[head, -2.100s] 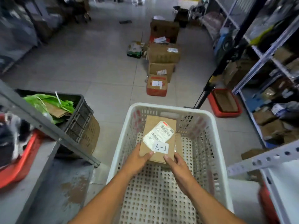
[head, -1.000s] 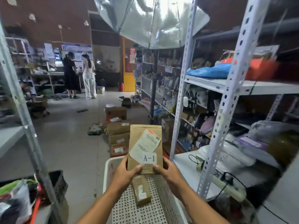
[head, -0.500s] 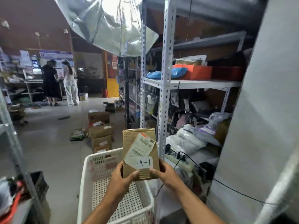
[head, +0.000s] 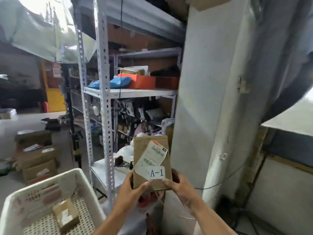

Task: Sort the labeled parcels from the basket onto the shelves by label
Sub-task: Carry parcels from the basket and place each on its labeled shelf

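Parcels are only partly sorted: we are gripping the flat brown cardboard parcel labelled A-1 [head: 151,162] in left hand [head: 133,192] and right hand [head: 179,187], unshelved before the grey metal shelves [head: 105,92]; another small brown parcel [head: 66,214] is waiting in the white plastic basket [head: 42,182].

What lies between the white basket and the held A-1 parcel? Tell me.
In the head view, a white perforated shelf upright stands between the basket and the parcel.
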